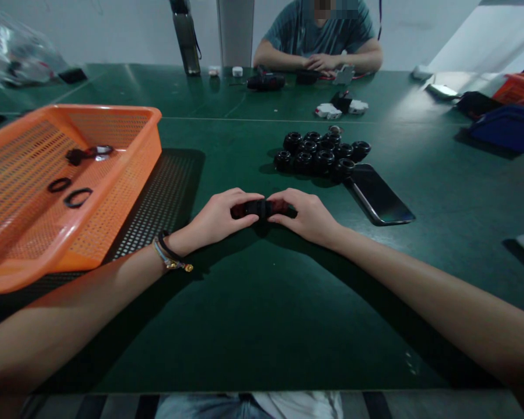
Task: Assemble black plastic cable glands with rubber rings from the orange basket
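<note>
Gripping a small black part (258, 208), both hands meet.

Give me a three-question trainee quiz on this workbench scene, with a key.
1. True or false: the orange basket holds black rings.
2. What lies right beside the cluster of black round parts? A) a phone B) a hammer C) a mug
3. The left hand and right hand pinch one small black part between them; which wrist wears bracelets?
Key: 1 true; 2 A; 3 the left.
</note>
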`<state>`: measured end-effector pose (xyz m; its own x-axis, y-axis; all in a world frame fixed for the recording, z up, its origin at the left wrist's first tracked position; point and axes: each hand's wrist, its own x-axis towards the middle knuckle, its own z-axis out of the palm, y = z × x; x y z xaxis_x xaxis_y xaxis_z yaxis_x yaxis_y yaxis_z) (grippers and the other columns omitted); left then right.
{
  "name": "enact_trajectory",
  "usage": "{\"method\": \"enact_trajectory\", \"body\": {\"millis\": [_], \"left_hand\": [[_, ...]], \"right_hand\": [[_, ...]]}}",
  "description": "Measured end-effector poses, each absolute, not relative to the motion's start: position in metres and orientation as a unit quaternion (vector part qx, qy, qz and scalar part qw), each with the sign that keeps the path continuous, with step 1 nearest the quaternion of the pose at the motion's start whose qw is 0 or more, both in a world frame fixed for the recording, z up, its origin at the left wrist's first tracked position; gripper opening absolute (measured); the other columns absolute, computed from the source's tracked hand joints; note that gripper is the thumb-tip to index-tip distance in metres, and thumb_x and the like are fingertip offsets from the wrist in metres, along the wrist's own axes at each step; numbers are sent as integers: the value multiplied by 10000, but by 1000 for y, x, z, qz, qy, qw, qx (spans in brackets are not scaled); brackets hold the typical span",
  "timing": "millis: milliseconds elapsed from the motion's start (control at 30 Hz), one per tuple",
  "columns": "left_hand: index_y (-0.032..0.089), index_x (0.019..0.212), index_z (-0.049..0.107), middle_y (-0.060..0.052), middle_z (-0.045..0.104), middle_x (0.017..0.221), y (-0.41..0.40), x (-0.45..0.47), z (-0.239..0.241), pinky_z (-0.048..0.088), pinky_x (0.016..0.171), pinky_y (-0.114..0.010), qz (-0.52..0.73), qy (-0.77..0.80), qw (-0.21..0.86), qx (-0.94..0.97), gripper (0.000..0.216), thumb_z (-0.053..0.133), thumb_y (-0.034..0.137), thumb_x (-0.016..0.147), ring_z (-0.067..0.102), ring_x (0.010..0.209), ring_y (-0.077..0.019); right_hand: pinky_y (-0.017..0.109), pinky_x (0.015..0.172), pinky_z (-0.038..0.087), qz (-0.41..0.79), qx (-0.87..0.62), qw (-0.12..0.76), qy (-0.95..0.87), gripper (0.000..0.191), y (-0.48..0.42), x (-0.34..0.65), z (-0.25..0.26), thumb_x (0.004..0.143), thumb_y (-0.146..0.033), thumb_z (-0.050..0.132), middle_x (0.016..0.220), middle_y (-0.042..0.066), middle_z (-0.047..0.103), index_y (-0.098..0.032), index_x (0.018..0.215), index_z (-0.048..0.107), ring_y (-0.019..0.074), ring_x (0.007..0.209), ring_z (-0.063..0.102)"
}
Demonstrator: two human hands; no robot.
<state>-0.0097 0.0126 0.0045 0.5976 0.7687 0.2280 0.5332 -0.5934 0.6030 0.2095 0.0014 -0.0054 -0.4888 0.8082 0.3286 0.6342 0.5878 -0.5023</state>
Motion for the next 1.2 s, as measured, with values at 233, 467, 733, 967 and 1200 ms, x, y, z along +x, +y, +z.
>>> {"method": "enact_trajectory", "body": {"millis": [233,467,733,967,1200], "left_hand": [[183,1195,640,-55,655,1022,13,-10,5,480,789,-293,241,381,244,859,372,602,295,842,597,836,-163],[190,1193,642,-52,662,1026,13,-10,6,481,791,-294,240,382,244,858,373,604,293,837,595,832,-162],[170,1203,637,-59,657,1030,12,-10,6,478,774,-285,237,382,248,858,384,603,296,841,591,820,-156],[194,1202,639,-53,659,1030,12,-10,6,480,774,-287,238,387,241,857,379,604,293,837,593,823,-157],[194,1198,641,-53,662,1028,13,-11,7,482,761,-284,235,388,239,859,381,600,314,839,589,806,-155]], "right_hand": [[341,718,510,164,-423,277,-847,206,2,209,-6,795,-225,682,898,53,699,-186,996,661,196,792,638],[337,724,515,174,-427,273,-844,198,2,209,-5,800,-232,680,916,53,698,-194,993,660,194,807,641],[333,726,512,174,-431,270,-843,204,3,208,-6,793,-221,690,906,54,697,-182,991,658,190,800,639],[331,716,503,175,-429,270,-844,196,3,208,-5,801,-236,683,891,51,693,-185,990,658,190,790,633],[328,713,509,174,-428,272,-844,192,3,207,-5,803,-230,683,893,47,696,-191,989,658,183,775,633]]}}
